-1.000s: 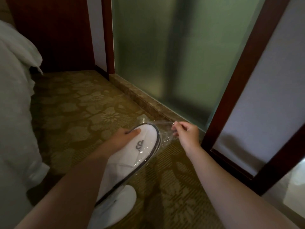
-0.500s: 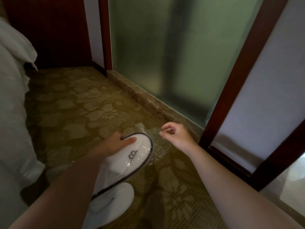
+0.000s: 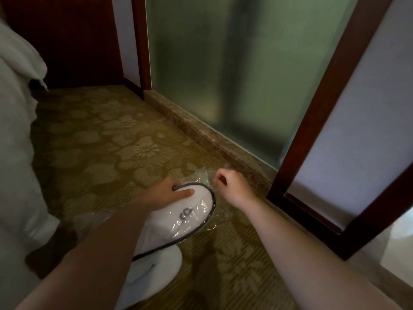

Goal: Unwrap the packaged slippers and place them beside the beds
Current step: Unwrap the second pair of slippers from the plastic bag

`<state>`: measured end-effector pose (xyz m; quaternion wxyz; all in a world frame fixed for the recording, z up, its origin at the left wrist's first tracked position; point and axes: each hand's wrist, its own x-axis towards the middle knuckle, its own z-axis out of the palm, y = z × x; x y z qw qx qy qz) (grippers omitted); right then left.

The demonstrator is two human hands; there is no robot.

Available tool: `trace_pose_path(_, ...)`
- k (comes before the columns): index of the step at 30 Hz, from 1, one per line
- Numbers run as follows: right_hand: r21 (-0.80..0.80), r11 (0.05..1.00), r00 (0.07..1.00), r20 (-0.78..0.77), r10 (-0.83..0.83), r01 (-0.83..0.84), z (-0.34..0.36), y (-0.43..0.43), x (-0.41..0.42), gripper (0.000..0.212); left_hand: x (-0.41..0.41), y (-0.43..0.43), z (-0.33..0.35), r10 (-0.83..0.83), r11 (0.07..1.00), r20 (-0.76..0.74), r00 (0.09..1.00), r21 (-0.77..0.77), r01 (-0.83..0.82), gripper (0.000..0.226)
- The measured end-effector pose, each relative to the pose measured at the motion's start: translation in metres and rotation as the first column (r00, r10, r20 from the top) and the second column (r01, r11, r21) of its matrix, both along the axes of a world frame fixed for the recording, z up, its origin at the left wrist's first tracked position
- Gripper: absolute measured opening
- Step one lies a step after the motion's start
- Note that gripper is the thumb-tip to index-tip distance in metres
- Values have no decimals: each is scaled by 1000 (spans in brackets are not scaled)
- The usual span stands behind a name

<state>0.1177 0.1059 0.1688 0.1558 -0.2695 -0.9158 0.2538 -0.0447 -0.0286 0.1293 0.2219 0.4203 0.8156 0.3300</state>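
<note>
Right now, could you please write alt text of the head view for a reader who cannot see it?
A person's left hand grips the toe of a white slipper in a clear plastic wrapper while the right hand pinches the wrapper's end. A second white slipper shows below, over patterned carpet, with white bedding at left and a frosted glass panel ahead.

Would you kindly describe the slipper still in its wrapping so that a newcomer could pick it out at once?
Below the frosted glass door, over the patterned carpet, the left hand grips a white wrapped slipper with dark piping and a grey logo. Unlike the plain white slipper nearer the camera, it glints under plastic wrap, which the right hand pinches.
</note>
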Motion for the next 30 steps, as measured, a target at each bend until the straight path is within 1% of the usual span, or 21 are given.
trace_pose_path(2,-87,996,1000,3,21,-21,0,2,3,10,-1,0,-2,-16,1000,2,1000,2,16,39)
trace_pose_path(4,-102,993,997,52,62,-57,-2,3,3,11,-2,-1,-4,-36,999,-5,999,-8,36,38)
trace_pose_path(7,-93,992,989,110,99,-88,-10,-1,1,13,-3,-1,-5,-40,999,-16,999,-12,40,36)
trace_pose_path(11,-10,996,993,79,84,-84,-15,-3,-4,12,-3,-2,-4,-33,999,24,999,5,32,35)
trace_pose_path(13,-50,997,998,20,52,-51,-14,-1,-5,17,-4,0,-4,-29,999,44,999,14,29,35)
trace_pose_path(15,-90,996,1000,-16,-3,2,-14,1,-4,22,-5,1,-3,-32,999,29,999,-1,32,37)
trace_pose_path(17,-111,990,995,-46,-90,85,-15,7,0,22,-4,3,-3,-34,999,8,999,-17,34,39)
trace_pose_path(19,-132,975,979,-79,-189,178,-17,15,6,19,-5,3,-5,-23,1000,19,1000,-17,23,41)
trace_pose_path(23,-289,915,930,-152,-334,282,-21,27,16,25,-5,8,-3,-8,1000,91,996,20,6,45)
trace_pose_path(25,-429,845,897,-151,-416,320,-23,31,17,26,-2,15,-2,-25,999,96,995,36,22,46)
trace_pose_path(27,-555,762,860,-150,-487,334,-23,34,18,26,1,20,1,2,999,195,981,51,-12,50)
trace_pose_path(30,-621,700,828,-140,-543,354,-22,43,22,28,0,23,4,27,999,370,929,7,-32,53)
